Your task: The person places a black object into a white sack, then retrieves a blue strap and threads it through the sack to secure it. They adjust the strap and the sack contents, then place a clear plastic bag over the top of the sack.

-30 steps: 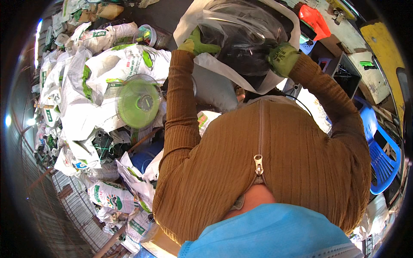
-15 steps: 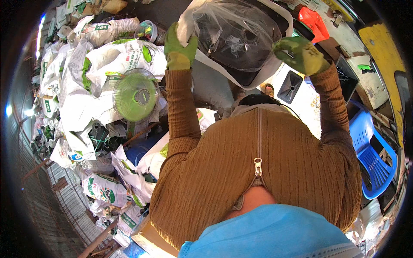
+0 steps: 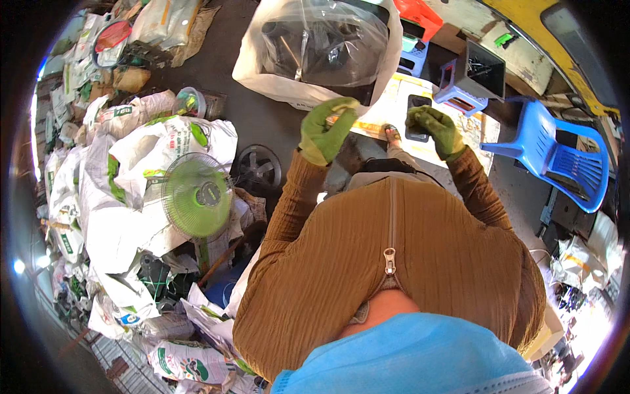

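A large white sack (image 3: 289, 98) with a clear plastic liner (image 3: 367, 49) stands upright in front of me, dark items inside it. My left hand (image 3: 326, 131), in a green glove, is just short of the sack's near side. Its fingers are bent with a gap to the thumb, and nothing shows between them. To the right, my gloved right hand (image 3: 438, 131) is loosely curled, open, in front of a black rectangular piece (image 3: 418, 105) on a white board (image 3: 476, 141). Whether it touches that piece I cannot tell.
A green fan (image 3: 197, 197) stands at left among piled white sacks (image 3: 125, 230). Beside the fan is a black round wheel-like part (image 3: 258, 167). On the right are a blue chair (image 3: 535, 138), a blue stool (image 3: 459, 98), a dark bin (image 3: 484, 69) and a red item (image 3: 420, 16).
Both hands have left the sack's rim and come nearer to me and to each other. The view has shifted, showing more of the chair and stools.
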The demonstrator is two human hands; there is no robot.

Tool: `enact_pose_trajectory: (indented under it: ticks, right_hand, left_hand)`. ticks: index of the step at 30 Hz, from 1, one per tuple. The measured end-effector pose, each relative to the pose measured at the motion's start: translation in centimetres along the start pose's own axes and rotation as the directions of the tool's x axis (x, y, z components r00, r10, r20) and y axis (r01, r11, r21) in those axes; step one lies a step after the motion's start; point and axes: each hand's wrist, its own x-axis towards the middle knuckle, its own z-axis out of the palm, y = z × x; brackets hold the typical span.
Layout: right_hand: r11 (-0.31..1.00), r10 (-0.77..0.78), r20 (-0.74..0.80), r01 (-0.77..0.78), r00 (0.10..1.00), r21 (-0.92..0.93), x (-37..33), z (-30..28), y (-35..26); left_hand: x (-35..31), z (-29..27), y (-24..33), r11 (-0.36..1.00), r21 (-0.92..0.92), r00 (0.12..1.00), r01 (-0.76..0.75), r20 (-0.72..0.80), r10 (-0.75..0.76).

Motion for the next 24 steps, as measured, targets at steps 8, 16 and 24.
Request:
enact_pose_trajectory:
  ticks: [8,16,24]
  right_hand:
    - [0.860,-0.505,-0.291,0.501,0.813,-0.093,-2.5,6.9,-0.4]
    - [0.630,-0.662,-0.351,0.237,0.662,-0.740,-6.8,-4.4,1.4]
    - [0.849,-0.261,-0.826,-0.289,0.499,-0.442,-13.7,-30.0,8.1]
  left_hand:
    - [-1.8,7.4,1.8,0.726,-0.647,0.950,0.234,0.312,-0.028]
    - [-2.7,15.9,3.7,0.208,-0.581,0.609,0.787,0.784,-0.116]
    - [-2.0,30.1,1.3,0.232,-0.293,0.346,0.928,0.908,-0.237]
